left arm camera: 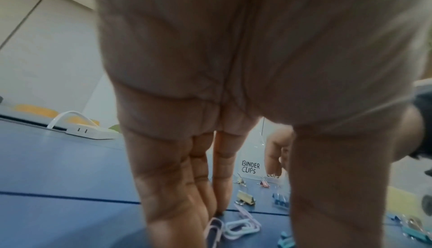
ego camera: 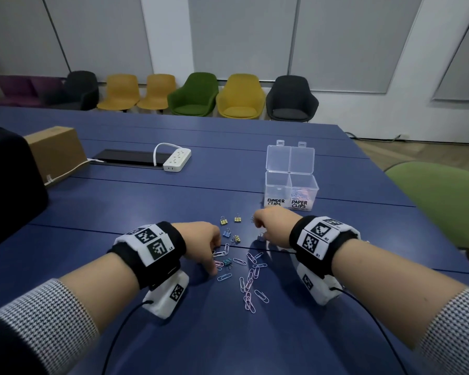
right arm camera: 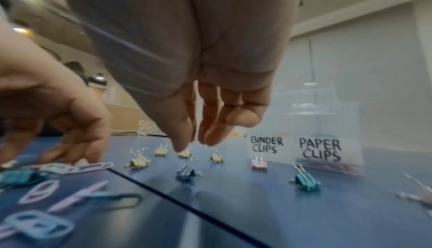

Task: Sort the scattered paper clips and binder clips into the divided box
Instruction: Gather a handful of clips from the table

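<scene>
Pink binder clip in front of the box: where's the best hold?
Pinch the pink binder clip by its wire handles, coming straight down from above. It sits on its body with both handles standing upright and close together, apart from the divided box.

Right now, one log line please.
left hand: on paper clips | right hand: reaching binder clips | box: open

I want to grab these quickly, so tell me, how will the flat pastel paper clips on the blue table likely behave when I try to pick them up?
The paper clips lie flat on the smooth table, so they will probably slide before fingertips get under them. Several overlap, so they may lift tangled together. They look like thin wire, likely very light.
</scene>
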A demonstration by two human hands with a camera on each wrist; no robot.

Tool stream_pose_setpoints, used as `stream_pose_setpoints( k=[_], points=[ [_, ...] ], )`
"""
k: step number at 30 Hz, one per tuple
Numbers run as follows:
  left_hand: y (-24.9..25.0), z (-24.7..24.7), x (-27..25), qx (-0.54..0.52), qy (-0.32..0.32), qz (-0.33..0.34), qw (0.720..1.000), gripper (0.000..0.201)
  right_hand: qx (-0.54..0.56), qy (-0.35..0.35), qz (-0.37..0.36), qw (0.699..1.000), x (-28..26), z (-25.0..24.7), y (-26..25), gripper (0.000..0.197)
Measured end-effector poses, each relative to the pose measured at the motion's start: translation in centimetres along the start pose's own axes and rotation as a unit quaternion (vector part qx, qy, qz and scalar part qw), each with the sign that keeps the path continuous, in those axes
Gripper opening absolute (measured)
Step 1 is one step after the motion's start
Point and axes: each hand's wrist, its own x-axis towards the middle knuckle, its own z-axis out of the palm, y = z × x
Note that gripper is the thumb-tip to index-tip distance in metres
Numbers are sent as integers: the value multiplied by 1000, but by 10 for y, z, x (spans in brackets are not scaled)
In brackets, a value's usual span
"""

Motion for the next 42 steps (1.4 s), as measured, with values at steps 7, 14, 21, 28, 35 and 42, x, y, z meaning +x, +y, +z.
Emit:
stream_pose_setpoints(
  k=[7,14,21,28,35,42],
  points=[
    [8,5,5,24,11,34,999,44,-19,-103,-86,991,-15,8,-25,41],
    [12,8,7,38,6,61,997,23,3,-78,-91,993,-17,13,-23,21],
    [15,13,5,33,2,51,998,18,-9,-99,-55,994,-19,17,-22,6],
    [23,17,2,95,6,46,994,26,-13,-111,-34,993,-21,20,-23,5],
    [5,4,0,-116,10,20,993,15,183,-56,-9,982,-23,9,-3,21],
    [-14,-6,-10,-742,-12,30,670,19,755,-47,20,654,-36,15,11,21]
  ],
)
